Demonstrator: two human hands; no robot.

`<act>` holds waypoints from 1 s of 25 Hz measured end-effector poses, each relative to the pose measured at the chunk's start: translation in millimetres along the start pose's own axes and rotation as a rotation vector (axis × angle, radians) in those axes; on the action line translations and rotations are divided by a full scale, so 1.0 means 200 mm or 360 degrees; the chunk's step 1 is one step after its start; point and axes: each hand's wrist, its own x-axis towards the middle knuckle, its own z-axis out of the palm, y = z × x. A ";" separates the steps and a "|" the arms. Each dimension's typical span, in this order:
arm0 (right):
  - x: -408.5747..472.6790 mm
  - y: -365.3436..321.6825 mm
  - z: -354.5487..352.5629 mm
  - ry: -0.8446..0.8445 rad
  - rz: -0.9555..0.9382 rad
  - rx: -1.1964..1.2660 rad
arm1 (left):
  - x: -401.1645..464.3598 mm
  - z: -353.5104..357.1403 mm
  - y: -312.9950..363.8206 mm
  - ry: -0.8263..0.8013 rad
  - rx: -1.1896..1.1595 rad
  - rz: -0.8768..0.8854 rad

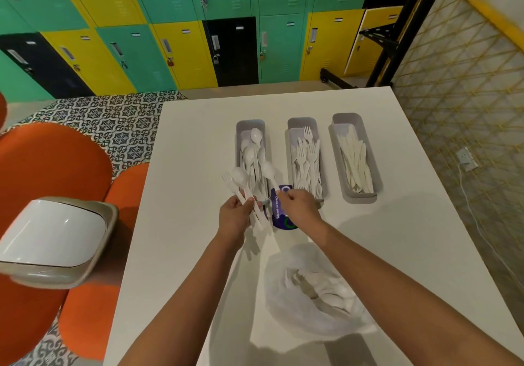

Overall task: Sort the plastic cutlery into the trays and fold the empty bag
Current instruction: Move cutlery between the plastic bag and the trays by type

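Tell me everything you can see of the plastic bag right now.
The plastic bag is thin, translucent white film, crumpled into a loose mound on the white table near its front edge, below the right forearm. It lies slack, not folded. White cutlery shows faintly through it, so it seems not yet empty. Neither hand touches it; it lies apart from the three trays.

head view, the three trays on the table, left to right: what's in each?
spoon tray → fork tray → knife tray
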 end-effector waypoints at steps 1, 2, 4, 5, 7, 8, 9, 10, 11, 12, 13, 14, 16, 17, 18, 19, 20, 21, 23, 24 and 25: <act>0.03 -0.02 0.01 0.0008 0.0006 -0.0008 | 0.02 -0.01 0.00 0.0012 0.0012 -0.0013; 0.06 -0.05 0.03 0.0008 0.0008 0.0004 | 0.03 -0.02 0.00 0.0020 0.0022 -0.0024; 0.11 -0.10 0.05 -0.0005 -0.0002 0.0019 | 0.06 -0.04 0.00 0.0025 0.0013 -0.0059; 0.14 -0.13 0.06 -0.0009 -0.0016 0.0017 | 0.08 -0.05 0.00 0.0026 0.0000 -0.0076; 0.18 -0.19 0.07 -0.0002 -0.0063 -0.0017 | 0.10 -0.06 0.00 0.0033 0.0002 -0.0088; 0.20 -0.21 0.07 -0.0009 -0.0081 -0.0048 | 0.11 -0.06 0.00 0.0039 0.0015 -0.0088; 0.21 -0.22 0.09 -0.0039 -0.0082 -0.0099 | 0.12 -0.07 -0.01 0.0043 0.0030 -0.0089; 0.22 -0.22 0.10 -0.0095 -0.0063 -0.0157 | 0.14 -0.08 -0.01 0.0044 0.0036 -0.0094; 0.23 -0.22 0.12 -0.0147 -0.0054 -0.0205 | 0.15 -0.08 -0.02 0.0045 0.0032 -0.0105; 0.23 -0.20 0.14 -0.0176 -0.0056 -0.0224 | 0.17 -0.09 -0.03 0.0043 0.0020 -0.0117; 0.22 -0.18 0.15 -0.0173 -0.0065 -0.0215 | 0.18 -0.10 -0.04 0.0039 0.0004 -0.0126; 0.20 -0.16 0.16 -0.0145 -0.0085 -0.0191 | 0.19 -0.10 -0.06 0.0038 0.0000 -0.0133; 0.15 -0.13 0.17 -0.0165 -0.0102 -0.0095 | 0.21 -0.11 -0.07 0.0049 0.0025 -0.0148; 0.12 -0.13 0.17 -0.0240 -0.0110 -0.0016 | 0.21 -0.11 -0.08 0.0055 0.0030 -0.0153; 0.09 -0.12 0.18 -0.0337 -0.0103 0.0038 | 0.22 -0.11 -0.08 0.0060 0.0029 -0.0152; 0.07 -0.12 0.19 -0.0417 -0.0089 0.0065 | 0.22 -0.11 -0.08 0.0064 0.0014 -0.0154; 0.05 -0.11 0.20 -0.0471 -0.0071 0.0086 | 0.23 -0.10 -0.08 0.0071 -0.0002 -0.0155; 0.03 -0.10 0.20 -0.0496 -0.0048 0.0125 | 0.23 -0.10 -0.08 0.0079 -0.0016 -0.0154; 0.03 -0.08 0.20 -0.0511 0.0017 0.0234 | 0.22 -0.08 -0.08 0.0085 -0.0030 -0.0142; 0.02 -0.07 0.20 -0.0517 0.0036 0.0270 | 0.22 -0.07 -0.08 0.0085 -0.0032 -0.0136; 0.02 -0.07 0.19 -0.0511 0.0039 0.0296 | 0.21 -0.06 -0.07 0.0081 -0.0029 -0.0128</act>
